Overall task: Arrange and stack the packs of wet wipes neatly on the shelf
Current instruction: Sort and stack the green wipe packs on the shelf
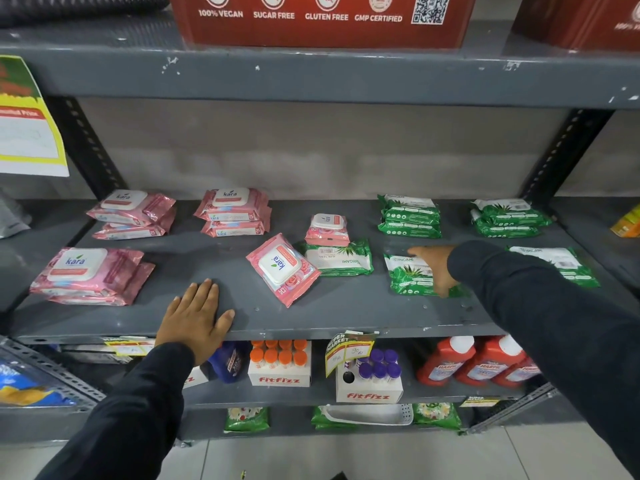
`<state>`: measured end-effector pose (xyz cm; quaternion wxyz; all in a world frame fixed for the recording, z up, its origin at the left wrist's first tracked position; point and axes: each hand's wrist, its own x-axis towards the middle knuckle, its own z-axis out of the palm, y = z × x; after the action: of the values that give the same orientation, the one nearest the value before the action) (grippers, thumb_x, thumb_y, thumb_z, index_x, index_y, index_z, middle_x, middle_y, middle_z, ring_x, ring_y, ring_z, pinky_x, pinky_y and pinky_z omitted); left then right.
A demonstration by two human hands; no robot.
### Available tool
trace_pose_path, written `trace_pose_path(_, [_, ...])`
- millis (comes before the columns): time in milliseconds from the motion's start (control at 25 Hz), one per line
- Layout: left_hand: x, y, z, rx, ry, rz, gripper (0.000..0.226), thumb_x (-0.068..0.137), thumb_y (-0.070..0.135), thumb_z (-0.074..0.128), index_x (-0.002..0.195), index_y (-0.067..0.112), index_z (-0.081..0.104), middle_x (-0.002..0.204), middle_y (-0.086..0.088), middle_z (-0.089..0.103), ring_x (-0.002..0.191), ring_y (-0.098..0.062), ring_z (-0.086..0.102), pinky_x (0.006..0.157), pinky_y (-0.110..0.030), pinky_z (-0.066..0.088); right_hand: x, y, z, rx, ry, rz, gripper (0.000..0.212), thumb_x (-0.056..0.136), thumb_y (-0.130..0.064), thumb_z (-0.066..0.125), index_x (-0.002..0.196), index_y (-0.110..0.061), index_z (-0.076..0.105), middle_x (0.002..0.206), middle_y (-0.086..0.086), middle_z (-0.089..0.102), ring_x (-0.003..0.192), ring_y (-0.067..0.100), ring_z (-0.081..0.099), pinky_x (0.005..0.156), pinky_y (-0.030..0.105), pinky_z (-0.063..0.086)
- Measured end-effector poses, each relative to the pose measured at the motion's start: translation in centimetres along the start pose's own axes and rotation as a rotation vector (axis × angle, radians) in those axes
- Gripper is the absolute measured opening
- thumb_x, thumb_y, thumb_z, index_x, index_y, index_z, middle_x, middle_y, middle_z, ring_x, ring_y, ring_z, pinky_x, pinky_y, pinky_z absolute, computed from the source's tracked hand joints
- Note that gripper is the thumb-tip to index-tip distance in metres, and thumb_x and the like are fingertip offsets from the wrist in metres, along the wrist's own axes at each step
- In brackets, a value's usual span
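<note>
Pink Kara wipe packs lie on the grey shelf [214,265]: a stack at the back left [133,213], a stack behind the middle [233,213], a stack at the front left [91,275], one loose skewed pack [282,268] and a small pack [327,228] on top of a green pack [341,259]. Green Origami stacks sit at the back right [410,216] and far right [509,218]; one lone pack [554,265] lies by my sleeve. My right hand [434,268] rests on a green pack [408,275], thumb at its near edge. My left hand [195,313] lies flat on the shelf's front edge, holding nothing.
A red carton [322,19] stands on the shelf above. Below are fitfizz boxes [280,363], red bottles [478,362] and price tags [348,349] on the shelf lip. Slotted uprights [561,154] frame the bay. A yellow sign [27,116] hangs at the left.
</note>
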<state>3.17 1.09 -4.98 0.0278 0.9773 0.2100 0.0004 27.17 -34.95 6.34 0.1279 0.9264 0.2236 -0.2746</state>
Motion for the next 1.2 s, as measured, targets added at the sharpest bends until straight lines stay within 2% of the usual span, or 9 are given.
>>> trace_pose_path(160, [0.2, -0.2, 0.2, -0.025, 0.001, -0.005, 0.092, 0.073, 0.065, -0.001, 0.148, 0.015, 0.015, 0.159, -0.001, 0.009, 0.146, -0.021, 0.005, 0.117, -0.041, 0.007, 0.4, -2.3, -1.9, 0.197, 0.22, -0.078, 0.101, 0.075, -0.032, 0.078, 0.153, -0.018, 0.015, 0.156, 0.008, 0.032, 0.137, 0.027, 0.039, 0.108, 0.033, 0.038])
trace_pose_path(240, [0.2, -0.2, 0.2, -0.021, -0.004, -0.008, 0.09, 0.074, 0.065, 0.0, 0.148, 0.016, 0.013, 0.159, 0.0, 0.006, 0.146, -0.02, 0.003, 0.117, -0.04, 0.006, 0.9, -4.5, -2.4, 0.299, 0.281, -0.146, 0.103, 0.073, -0.044, 0.077, 0.153, -0.017, 0.017, 0.158, 0.006, 0.028, 0.141, 0.025, 0.034, 0.111, 0.031, 0.032])
trace_pose_path(320, [0.1, -0.2, 0.2, -0.015, -0.012, -0.014, 0.089, 0.075, 0.064, 0.0, 0.149, 0.016, 0.011, 0.159, 0.001, 0.004, 0.146, -0.019, 0.001, 0.118, -0.039, 0.004, 1.6, -6.9, -2.9, 0.375, 0.29, -0.165, 0.098, 0.075, -0.049, 0.074, 0.151, -0.013, 0.022, 0.156, 0.007, 0.033, 0.139, 0.026, 0.038, 0.111, 0.032, 0.033])
trace_pose_path(480, [0.1, -0.2, 0.1, -0.015, -0.015, -0.013, 0.086, 0.076, 0.063, 0.002, 0.149, 0.017, 0.009, 0.159, 0.001, 0.003, 0.146, -0.019, 0.0, 0.117, -0.038, 0.003, 3.2, -9.5, -2.8, 0.307, 0.253, -0.098, 0.083, 0.071, -0.045, 0.079, 0.137, -0.009, 0.044, 0.14, 0.01, 0.052, 0.124, 0.028, 0.052, 0.099, 0.031, 0.044])
trace_pose_path(600, [0.1, -0.2, 0.0, -0.019, -0.006, -0.011, 0.088, 0.075, 0.064, 0.001, 0.149, 0.017, 0.01, 0.159, 0.001, 0.005, 0.146, -0.019, 0.001, 0.117, -0.038, 0.003, 4.3, -9.5, -2.3, 0.234, 0.151, -0.066, 0.099, 0.063, -0.045, 0.083, 0.142, -0.009, 0.036, 0.145, 0.01, 0.045, 0.129, 0.028, 0.047, 0.103, 0.033, 0.042])
trace_pose_path(680, [0.1, -0.1, -0.1, -0.032, 0.003, -0.003, 0.09, 0.073, 0.065, -0.001, 0.149, 0.017, 0.011, 0.159, 0.001, 0.006, 0.146, -0.019, 0.002, 0.118, -0.038, 0.003, 4.7, -9.2, -2.3, 0.221, 0.166, -0.075, 0.105, 0.06, -0.047, 0.084, 0.145, -0.013, 0.034, 0.147, 0.009, 0.043, 0.13, 0.028, 0.046, 0.104, 0.034, 0.042])
trace_pose_path(920, [0.3, -0.4, 0.1, -0.032, -0.004, 0.014, 0.087, 0.076, 0.065, 0.001, 0.148, 0.017, 0.01, 0.159, 0.0, 0.007, 0.146, -0.02, 0.002, 0.118, -0.039, 0.004, 5.7, -9.3, -1.7, 0.216, 0.235, -0.101, 0.092, 0.057, -0.047, 0.084, 0.135, -0.017, 0.046, 0.133, 0.007, 0.056, 0.115, 0.028, 0.056, 0.092, 0.031, 0.048])
trace_pose_path(1040, [0.5, -0.2, -0.1, -0.032, 0.003, 0.026, 0.088, 0.076, 0.065, 0.001, 0.148, 0.017, 0.01, 0.159, -0.001, 0.007, 0.146, -0.02, 0.002, 0.118, -0.039, 0.005, 5.6, -9.1, -1.5, 0.156, 0.257, -0.072, 0.089, 0.051, -0.058, 0.08, 0.127, -0.02, 0.053, 0.13, 0.008, 0.056, 0.117, 0.031, 0.051, 0.093, 0.033, 0.047])
trace_pose_path(1200, [0.3, -0.4, 0.1, -0.017, -0.015, 0.015, 0.089, 0.074, 0.066, -0.001, 0.148, 0.018, 0.009, 0.159, 0.0, 0.007, 0.146, -0.021, 0.002, 0.118, -0.04, 0.005, 5.0, -8.8, -1.6, 0.191, 0.276, -0.097, 0.092, 0.045, -0.057, 0.077, 0.129, -0.028, 0.051, 0.131, 0.004, 0.056, 0.12, 0.032, 0.048, 0.099, 0.041, 0.045])
